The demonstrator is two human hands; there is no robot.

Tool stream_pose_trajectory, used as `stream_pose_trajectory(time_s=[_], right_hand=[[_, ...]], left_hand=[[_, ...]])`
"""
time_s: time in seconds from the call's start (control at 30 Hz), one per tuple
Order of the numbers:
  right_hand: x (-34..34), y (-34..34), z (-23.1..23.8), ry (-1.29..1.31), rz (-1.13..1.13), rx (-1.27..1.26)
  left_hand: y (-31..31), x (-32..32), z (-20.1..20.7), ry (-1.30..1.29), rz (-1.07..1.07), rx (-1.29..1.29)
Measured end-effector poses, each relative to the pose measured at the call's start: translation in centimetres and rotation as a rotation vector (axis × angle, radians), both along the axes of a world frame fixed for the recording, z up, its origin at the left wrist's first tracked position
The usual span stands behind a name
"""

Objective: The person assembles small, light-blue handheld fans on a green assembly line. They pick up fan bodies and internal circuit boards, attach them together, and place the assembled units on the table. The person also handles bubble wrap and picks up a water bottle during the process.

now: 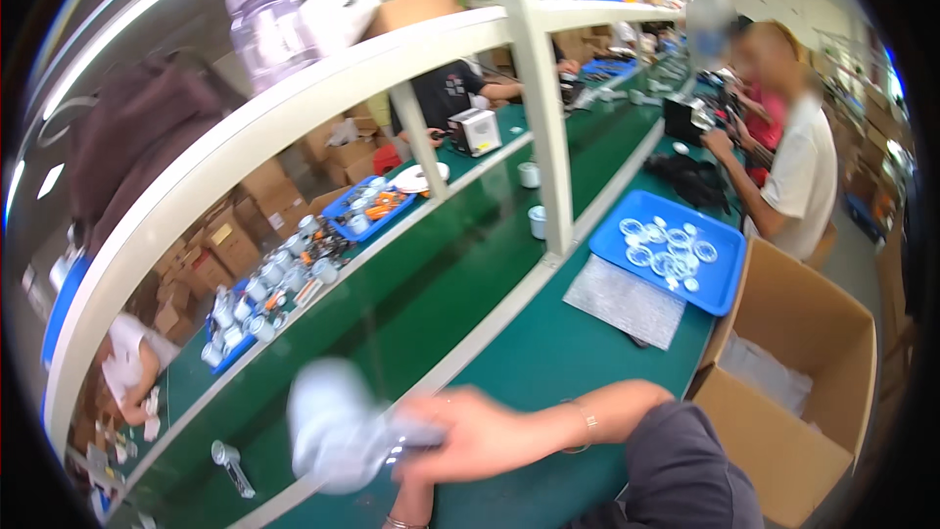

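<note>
My right hand (465, 436) comes in from the lower right with a bracelet at its wrist. Its fingers are closed around the narrow end of a pale grey-blue appliance part (328, 421) with a wide round body, smeared by motion, over the near edge of the green belt. Of my left hand (415, 502), only a strip by the wrist shows, under my right hand. Its fingers are hidden, so I cannot see whether it touches the part. On the belt to the left lies a small grey-and-clear handled piece (232, 470).
A blue tray (720, 300) of clear rings sits on the right bench beside a silvery bubble sheet (627, 299). An open cardboard box (774, 431) stands at the right edge. White shelf posts (540, 118) rise beyond the belt. Co-workers sit along both sides.
</note>
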State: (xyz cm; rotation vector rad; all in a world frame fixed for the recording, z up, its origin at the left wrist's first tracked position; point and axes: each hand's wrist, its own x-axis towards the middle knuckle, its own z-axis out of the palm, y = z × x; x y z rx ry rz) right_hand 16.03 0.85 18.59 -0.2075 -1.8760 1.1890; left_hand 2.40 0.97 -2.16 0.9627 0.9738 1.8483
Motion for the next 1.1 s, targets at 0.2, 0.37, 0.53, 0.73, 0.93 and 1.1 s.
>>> stream_pose_trajectory(time_s=[0.2,0.37,0.53,0.73,0.93,1.1], right_hand=[[3.7,0.8,1.3,0.366,-0.327,0.055],[3.6,0.1,0.8,0.137,-0.195,0.037],[1.1,1.4,-1.5,-0.077,-0.173,-0.021],[-0.4,2.4,-2.6,-0.158,0.107,-0.333],[-1.7,4.0,-4.7,-0.091,0.128,-0.483],[-2.0,4.7,-5.3,-0.002,0.012,-0.43]], left_hand=[[0.3,-2.6,3.0,0.19,-0.25,-0.276],[-0.6,-3.5,2.4,0.192,-0.201,-0.267],[-0.2,-2.8,3.2,0.254,-0.203,-0.214],[-0.3,-3.5,2.7,0.187,-0.282,-0.271],[-0.3,-3.5,2.4,0.218,-0.267,-0.291],[-0.1,-3.2,2.7,0.184,-0.283,-0.293]])
